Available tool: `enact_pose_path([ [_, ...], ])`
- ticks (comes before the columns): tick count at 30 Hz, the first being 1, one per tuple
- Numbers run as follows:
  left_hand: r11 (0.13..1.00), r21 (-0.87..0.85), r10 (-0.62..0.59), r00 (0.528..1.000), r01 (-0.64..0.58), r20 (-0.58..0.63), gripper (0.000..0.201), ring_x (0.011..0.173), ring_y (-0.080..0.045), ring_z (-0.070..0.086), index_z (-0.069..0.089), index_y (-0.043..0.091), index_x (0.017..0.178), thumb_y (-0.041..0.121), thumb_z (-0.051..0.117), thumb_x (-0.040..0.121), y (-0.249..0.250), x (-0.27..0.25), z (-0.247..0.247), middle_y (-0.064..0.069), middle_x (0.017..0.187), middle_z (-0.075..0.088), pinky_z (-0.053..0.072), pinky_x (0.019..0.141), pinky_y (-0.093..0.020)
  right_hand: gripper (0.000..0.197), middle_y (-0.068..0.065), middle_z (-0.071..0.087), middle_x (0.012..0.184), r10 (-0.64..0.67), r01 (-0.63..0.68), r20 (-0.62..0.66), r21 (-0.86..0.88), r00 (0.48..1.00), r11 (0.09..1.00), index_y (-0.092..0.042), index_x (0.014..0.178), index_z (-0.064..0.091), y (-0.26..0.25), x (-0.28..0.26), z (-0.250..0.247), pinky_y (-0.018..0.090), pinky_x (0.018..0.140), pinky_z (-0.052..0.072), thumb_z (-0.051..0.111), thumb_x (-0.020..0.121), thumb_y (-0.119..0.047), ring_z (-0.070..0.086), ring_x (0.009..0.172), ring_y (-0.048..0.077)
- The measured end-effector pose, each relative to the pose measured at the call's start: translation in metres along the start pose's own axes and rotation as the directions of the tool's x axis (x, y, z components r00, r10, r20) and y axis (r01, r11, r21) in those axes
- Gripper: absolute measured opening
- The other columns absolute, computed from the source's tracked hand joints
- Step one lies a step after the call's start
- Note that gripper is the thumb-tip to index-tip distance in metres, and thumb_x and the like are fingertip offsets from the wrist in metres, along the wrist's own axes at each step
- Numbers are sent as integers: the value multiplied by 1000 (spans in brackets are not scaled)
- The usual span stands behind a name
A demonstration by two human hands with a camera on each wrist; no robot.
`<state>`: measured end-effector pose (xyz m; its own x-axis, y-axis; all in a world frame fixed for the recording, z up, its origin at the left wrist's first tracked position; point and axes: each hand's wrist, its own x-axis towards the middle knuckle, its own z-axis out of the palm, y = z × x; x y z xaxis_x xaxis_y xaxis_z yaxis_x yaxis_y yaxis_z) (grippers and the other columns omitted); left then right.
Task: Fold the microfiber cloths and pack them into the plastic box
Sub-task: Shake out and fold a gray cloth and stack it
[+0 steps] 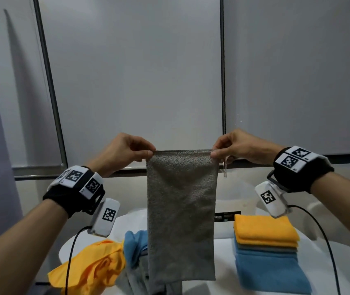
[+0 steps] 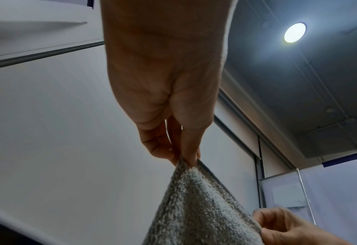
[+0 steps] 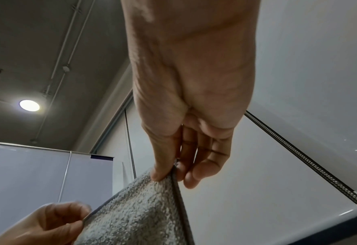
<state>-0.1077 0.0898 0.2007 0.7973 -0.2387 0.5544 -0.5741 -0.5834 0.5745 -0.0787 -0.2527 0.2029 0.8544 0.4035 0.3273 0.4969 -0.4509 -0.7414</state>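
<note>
A grey microfiber cloth (image 1: 181, 209) hangs straight down in front of me, held up by its top edge above the table. My left hand (image 1: 150, 151) pinches its top left corner between thumb and fingers. My right hand (image 1: 213, 152) pinches the top right corner the same way. In the left wrist view the left hand (image 2: 186, 159) pinches the grey cloth (image 2: 198, 207). In the right wrist view the right hand (image 3: 169, 174) pinches the grey cloth (image 3: 135, 215). The cloth's lower end reaches the loose pile below. No plastic box can be made out for certain.
A folded stack (image 1: 270, 252) of orange, grey and blue cloths sits at the right on the white table (image 1: 223, 262). Loose orange cloth (image 1: 93, 267) and blue cloth (image 1: 134, 245) lie crumpled at the left. Grey blinds (image 1: 137, 81) fill the background.
</note>
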Motion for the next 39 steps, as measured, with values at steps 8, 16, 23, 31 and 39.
enact_pose_path([
  [8,999,32,-24,999,25,-29,13,86,-18,73,78,16,98,14,77,86,12,2,-9,1,86,78,58,78,-33,17,10,69,74,-104,117,-93,141,990,983,2,102,64,-13,2,-1,34,67,57,71,88,-2,66,70,17],
  [16,996,56,-65,996,68,-54,10,77,-12,71,79,13,94,14,78,84,4,3,-2,-1,82,78,57,69,-24,26,18,73,85,-153,172,-108,195,982,966,13,101,69,-7,2,-7,26,69,59,75,80,0,69,75,20],
  [23,993,75,-84,993,91,-82,12,71,-12,73,80,8,89,10,84,78,9,8,-2,-3,75,77,58,68,-16,20,21,73,85,-96,100,-31,154,995,983,6,92,73,-2,3,-8,29,76,58,79,75,-1,70,78,23],
  [31,988,117,-86,983,106,-161,8,73,-15,73,81,13,81,12,86,75,13,15,-1,-1,72,77,60,72,-26,22,28,70,85,-54,61,-65,107,996,992,11,95,69,-8,-1,-3,30,72,59,78,74,10,70,74,27],
  [39,945,308,-113,993,113,-17,17,74,-12,72,77,7,102,7,74,85,-43,28,64,-5,83,76,60,77,-30,13,11,75,80,74,-100,-93,-310,993,945,-3,94,75,45,19,26,34,69,61,76,82,2,73,73,20],
])
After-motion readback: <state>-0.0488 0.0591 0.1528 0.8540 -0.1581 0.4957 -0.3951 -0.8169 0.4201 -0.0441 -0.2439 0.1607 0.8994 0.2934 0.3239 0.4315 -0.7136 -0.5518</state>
